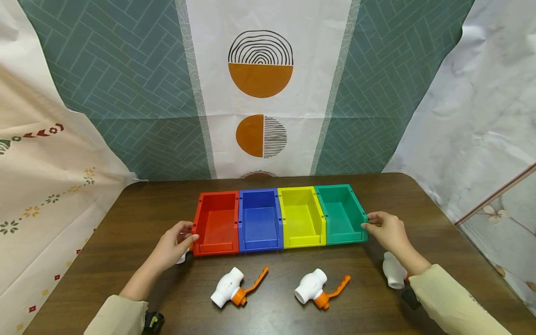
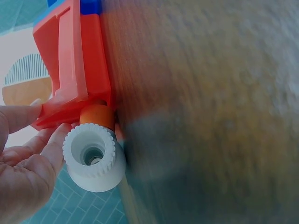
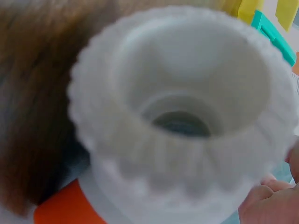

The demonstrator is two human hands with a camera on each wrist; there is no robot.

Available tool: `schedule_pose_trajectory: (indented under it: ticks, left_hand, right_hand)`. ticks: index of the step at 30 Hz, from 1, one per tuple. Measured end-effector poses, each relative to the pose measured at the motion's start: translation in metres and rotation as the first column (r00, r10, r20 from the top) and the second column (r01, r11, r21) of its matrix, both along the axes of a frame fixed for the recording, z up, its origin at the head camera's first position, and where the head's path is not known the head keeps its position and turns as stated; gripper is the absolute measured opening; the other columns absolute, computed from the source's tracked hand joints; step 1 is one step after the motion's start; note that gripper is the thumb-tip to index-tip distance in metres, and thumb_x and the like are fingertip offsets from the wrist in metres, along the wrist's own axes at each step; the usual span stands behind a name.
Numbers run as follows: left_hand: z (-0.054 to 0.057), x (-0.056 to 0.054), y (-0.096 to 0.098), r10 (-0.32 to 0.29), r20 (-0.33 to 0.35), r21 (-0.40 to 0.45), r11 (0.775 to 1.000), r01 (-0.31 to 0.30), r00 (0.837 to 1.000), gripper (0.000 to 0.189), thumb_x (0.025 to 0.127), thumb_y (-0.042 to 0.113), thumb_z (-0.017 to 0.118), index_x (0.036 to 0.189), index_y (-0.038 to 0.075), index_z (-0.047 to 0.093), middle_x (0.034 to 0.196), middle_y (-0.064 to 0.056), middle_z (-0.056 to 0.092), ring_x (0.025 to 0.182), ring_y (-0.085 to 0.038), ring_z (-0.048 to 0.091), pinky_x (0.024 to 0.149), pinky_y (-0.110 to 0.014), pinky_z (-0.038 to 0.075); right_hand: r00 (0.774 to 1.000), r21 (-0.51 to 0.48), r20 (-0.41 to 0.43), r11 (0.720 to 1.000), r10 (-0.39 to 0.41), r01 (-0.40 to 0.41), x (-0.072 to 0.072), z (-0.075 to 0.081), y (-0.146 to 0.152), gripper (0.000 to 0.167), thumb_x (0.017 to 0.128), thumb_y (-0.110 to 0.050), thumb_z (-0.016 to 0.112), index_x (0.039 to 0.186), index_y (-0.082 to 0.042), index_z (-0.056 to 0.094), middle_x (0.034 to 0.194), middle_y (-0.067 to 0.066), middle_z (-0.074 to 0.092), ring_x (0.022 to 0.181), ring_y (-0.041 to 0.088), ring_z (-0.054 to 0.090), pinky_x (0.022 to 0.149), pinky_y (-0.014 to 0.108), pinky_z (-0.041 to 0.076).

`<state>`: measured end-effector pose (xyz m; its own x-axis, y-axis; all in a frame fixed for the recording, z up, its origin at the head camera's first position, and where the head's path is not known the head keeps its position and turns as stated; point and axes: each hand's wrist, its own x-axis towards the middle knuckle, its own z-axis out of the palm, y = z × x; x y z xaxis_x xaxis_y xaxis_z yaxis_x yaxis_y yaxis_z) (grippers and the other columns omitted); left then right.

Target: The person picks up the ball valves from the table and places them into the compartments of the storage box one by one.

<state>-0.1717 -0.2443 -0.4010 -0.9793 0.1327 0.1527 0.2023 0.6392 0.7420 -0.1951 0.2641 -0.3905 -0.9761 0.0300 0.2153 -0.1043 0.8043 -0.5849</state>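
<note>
Four open plastic bins stand joined in a row: a red bin (image 1: 217,228), a blue bin (image 1: 261,227), a yellow bin (image 1: 302,223) and a green bin (image 1: 340,218). At the row's left end my left hand (image 1: 170,245) pinches the side wall of the red bin between thumb and fingers. My right hand (image 1: 389,231) grips the green bin's right side wall the same way. Close under the left hand, a white ball valve (image 2: 96,161) with an orange part sits against the red bin, mostly hidden in the head view. Another white valve (image 1: 393,271) lies beside my right wrist, large in the right wrist view (image 3: 187,172).
Two more white ball valves with orange handles lie in front of the bins, one left of centre (image 1: 229,286) and one right of centre (image 1: 311,286). Everything rests on a dark wooden table (image 1: 276,316). Patterned cloth (image 1: 142,93) hangs behind and at both sides.
</note>
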Motion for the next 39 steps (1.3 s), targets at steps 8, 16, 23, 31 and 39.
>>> schedule_pose_trajectory:
  ticks: [8,16,23,31,39]
  left_hand:
    - [0.001,-0.001,0.000,-0.001,0.016,-0.004,1.000,0.002,1.000,0.033,0.090,0.007,0.062,0.116,-0.011,0.052,0.105,-0.025,0.062,0.094,-0.037,0.064,0.083,-0.046,0.055]
    - [0.001,0.001,0.001,0.001,-0.009,-0.039,0.999,-0.002,1.000,0.033,0.089,0.005,0.063,0.116,-0.010,0.053,0.104,-0.024,0.063,0.095,-0.037,0.063,0.086,-0.049,0.053]
    - [0.002,-0.002,-0.001,0.003,-0.005,-0.077,0.997,-0.003,1.000,0.034,0.090,0.008,0.063,0.117,-0.010,0.053,0.106,-0.024,0.064,0.096,-0.037,0.063,0.087,-0.050,0.052]
    - [0.011,0.000,0.000,0.006,0.016,-0.129,0.992,-0.004,1.000,0.036,0.089,0.012,0.066,0.116,-0.009,0.056,0.109,-0.024,0.064,0.099,-0.038,0.062,0.086,-0.049,0.053]
    - [0.023,-0.002,-0.008,-0.001,0.019,-0.121,0.993,0.003,1.000,0.053,0.086,0.023,0.071,0.126,-0.006,0.051,0.125,-0.027,0.057,0.112,-0.043,0.056,0.093,-0.053,0.048]
  right_hand:
    - [1.000,-0.008,0.026,1.000,-0.011,0.012,0.000,0.000,-0.001,0.030,0.084,-0.008,0.069,0.104,0.014,0.062,0.095,0.029,0.067,0.087,0.041,0.066,0.067,0.045,0.056]
    - [1.000,-0.005,0.024,1.000,0.000,0.001,0.000,0.001,0.000,0.030,0.083,-0.008,0.069,0.103,0.014,0.063,0.096,0.029,0.068,0.087,0.041,0.066,0.068,0.046,0.056]
    - [1.000,0.004,0.015,1.000,0.004,-0.004,-0.001,0.000,0.001,0.031,0.083,-0.009,0.070,0.103,0.014,0.064,0.096,0.028,0.068,0.087,0.041,0.066,0.069,0.047,0.056]
    - [1.000,0.000,0.024,1.000,0.007,-0.007,-0.001,0.000,0.002,0.032,0.083,-0.009,0.070,0.104,0.014,0.064,0.096,0.027,0.068,0.086,0.039,0.067,0.068,0.044,0.056]
    - [1.000,0.001,0.026,1.000,0.017,-0.017,0.000,-0.001,0.002,0.031,0.084,-0.009,0.069,0.105,0.014,0.064,0.096,0.027,0.068,0.085,0.038,0.067,0.066,0.043,0.057]
